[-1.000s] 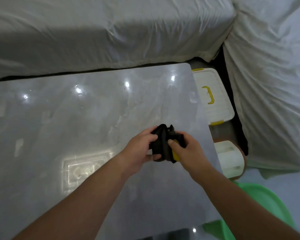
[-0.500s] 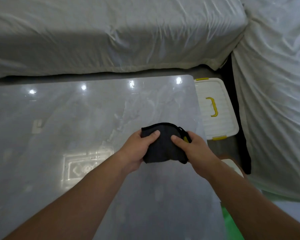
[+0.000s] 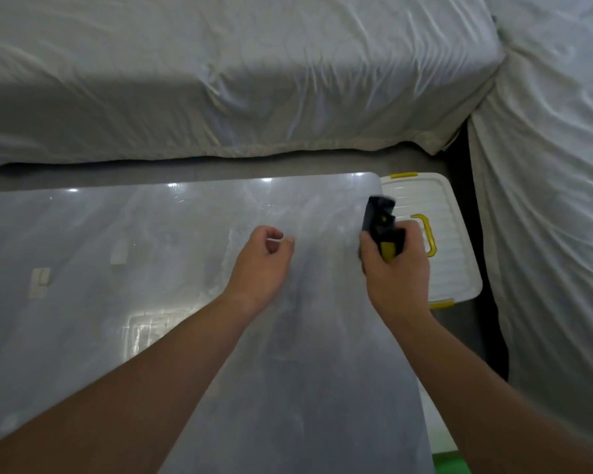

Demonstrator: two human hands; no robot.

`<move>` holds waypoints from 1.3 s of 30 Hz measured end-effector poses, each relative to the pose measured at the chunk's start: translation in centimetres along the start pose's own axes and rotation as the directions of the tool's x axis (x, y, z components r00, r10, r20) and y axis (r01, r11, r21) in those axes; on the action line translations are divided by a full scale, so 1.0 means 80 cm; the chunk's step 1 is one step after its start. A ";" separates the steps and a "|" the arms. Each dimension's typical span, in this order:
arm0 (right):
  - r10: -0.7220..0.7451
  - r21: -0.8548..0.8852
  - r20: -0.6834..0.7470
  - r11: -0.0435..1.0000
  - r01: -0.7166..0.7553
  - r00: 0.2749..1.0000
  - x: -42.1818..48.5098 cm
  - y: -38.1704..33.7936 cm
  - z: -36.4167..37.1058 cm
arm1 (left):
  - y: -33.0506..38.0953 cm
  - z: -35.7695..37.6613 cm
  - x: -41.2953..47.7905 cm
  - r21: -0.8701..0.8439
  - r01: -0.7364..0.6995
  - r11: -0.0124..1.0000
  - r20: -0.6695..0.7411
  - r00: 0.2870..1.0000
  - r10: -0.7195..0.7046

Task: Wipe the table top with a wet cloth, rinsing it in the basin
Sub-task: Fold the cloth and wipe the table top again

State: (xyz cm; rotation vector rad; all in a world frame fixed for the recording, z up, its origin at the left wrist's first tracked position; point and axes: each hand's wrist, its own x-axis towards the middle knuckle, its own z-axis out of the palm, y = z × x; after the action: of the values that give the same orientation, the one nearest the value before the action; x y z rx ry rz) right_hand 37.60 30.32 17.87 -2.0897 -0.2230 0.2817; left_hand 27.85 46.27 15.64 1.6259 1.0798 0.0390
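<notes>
Right hand, apparently upright, around cloth

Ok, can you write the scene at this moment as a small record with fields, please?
left: left hand loosely curled, holding nothing
right: right hand grips dark folded cloth with yellow trim
surface: glossy grey marble-look table top, streaky
right of table: white ribbed plastic box with yellow handle
bottom edge: green plastic basin, only a sliver visible

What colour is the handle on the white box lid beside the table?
Yellow. The handle on the box lid shows best in the head view.
</notes>
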 end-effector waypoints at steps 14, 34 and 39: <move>-0.088 -0.680 0.406 0.636 0.365 0.910 0.093 0.051 0.114 | -0.072 -0.049 0.072 0.788 -0.229 0.571 0.118 0.967 0.226; -0.254 -0.602 0.636 0.428 0.674 0.729 0.070 0.014 0.239 | -0.139 -0.107 0.062 0.837 -0.169 0.520 -0.015 0.944 0.330; -0.239 -0.656 0.579 0.432 0.619 0.780 0.101 0.046 0.178 | -0.155 -0.116 0.063 0.845 -0.191 0.499 0.038 0.953 0.301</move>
State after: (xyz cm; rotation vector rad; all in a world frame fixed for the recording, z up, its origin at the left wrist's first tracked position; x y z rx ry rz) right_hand 41.34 42.32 6.76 -2.7574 -1.4135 0.3146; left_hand 18.20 56.00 6.83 2.7080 0.9840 -0.2512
